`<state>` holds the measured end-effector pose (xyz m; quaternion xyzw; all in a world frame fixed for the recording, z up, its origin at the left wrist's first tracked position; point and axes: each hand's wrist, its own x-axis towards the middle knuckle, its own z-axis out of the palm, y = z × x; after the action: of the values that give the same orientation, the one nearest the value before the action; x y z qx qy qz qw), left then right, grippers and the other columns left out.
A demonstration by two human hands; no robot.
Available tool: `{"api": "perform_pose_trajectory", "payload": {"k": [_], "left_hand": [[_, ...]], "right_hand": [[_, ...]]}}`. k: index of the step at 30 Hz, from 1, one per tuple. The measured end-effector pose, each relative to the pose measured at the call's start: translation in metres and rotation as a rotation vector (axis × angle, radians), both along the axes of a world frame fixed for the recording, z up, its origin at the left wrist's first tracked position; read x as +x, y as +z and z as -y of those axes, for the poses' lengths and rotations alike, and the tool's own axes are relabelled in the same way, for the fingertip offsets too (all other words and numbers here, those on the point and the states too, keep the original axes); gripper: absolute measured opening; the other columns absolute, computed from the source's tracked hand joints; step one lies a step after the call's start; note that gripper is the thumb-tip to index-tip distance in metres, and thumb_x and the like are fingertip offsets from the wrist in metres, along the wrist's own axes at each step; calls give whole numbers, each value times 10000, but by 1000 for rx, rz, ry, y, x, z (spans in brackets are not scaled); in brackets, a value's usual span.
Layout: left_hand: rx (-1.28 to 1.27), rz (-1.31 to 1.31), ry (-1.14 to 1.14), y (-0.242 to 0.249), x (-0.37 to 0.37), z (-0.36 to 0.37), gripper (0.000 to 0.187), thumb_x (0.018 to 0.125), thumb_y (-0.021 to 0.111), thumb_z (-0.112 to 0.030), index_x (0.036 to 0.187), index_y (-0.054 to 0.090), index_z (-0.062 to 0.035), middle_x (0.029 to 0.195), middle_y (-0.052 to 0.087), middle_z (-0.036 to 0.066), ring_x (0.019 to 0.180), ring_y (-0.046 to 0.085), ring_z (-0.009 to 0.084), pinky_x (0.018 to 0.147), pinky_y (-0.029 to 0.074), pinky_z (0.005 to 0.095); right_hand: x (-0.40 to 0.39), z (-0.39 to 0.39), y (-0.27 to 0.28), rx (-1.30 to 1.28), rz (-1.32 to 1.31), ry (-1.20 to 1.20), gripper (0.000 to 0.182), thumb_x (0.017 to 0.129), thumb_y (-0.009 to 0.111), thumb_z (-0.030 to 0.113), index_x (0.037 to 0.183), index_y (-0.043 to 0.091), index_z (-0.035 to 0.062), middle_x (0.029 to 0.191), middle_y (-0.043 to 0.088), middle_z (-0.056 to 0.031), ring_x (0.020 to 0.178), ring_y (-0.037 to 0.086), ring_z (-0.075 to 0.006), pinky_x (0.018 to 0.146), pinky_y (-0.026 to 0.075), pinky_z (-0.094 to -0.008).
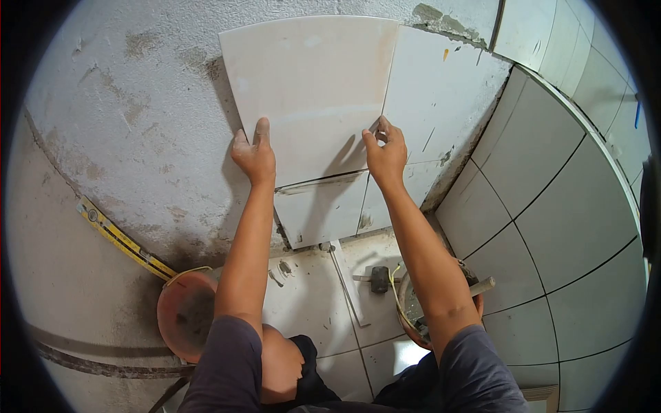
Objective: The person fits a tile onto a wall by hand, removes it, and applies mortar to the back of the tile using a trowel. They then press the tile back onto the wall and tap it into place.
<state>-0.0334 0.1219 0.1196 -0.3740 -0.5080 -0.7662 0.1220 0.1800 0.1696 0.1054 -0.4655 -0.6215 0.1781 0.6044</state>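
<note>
Dark sleeves [224, 365] reach up from the bottom. At far left a yellow level [124, 237] leans tilted against the wall, its lower end by a reddish bucket [165, 310]. The left hand [256, 153] holds the large tile [313, 82] at its left edge, thumb on the face; the tile stands against the rough wall, above a smaller tile [320, 206]. The right hand's [387, 148] fingers are bent narrow at its right edge, their grip unclear. Below are a black mallet head [379, 280], then another bucket [407, 332]; at right, a tiled wall [592, 199].
</note>
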Motion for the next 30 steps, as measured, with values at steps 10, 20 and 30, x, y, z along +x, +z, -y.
{"api": "perform_pose_trajectory", "payload": {"k": [10, 20, 30], "left_hand": [[23, 12, 30, -10, -7, -12, 488, 782, 697, -365, 800, 600, 112, 760, 619, 223, 704, 583, 343, 664, 451, 405], [-16, 80, -4, 3, 6, 0, 540, 803, 685, -346, 887, 570, 175, 836, 621, 238, 782, 596, 301, 722, 465, 377], [-67, 133, -5, 1, 4, -3, 566, 807, 692, -339, 939, 542, 190, 873, 602, 216, 831, 583, 253, 743, 466, 338]], "right_hand": [[-6, 2, -17, 108, -134, 27, 434, 790, 639, 147, 1174, 533, -26, 1032, 549, -115, 935, 546, -229, 756, 473, -306], [-41, 20, -94, -858, -1223, 401, 196, 844, 577, 169, 1018, 515, 102, 854, 544, -11, 777, 558, -152, 708, 470, -319], [-45, 12, -84, -821, -1215, 374, 190, 840, 606, 184, 956, 521, 60, 804, 554, -31, 706, 584, -162, 586, 513, -286]]}}
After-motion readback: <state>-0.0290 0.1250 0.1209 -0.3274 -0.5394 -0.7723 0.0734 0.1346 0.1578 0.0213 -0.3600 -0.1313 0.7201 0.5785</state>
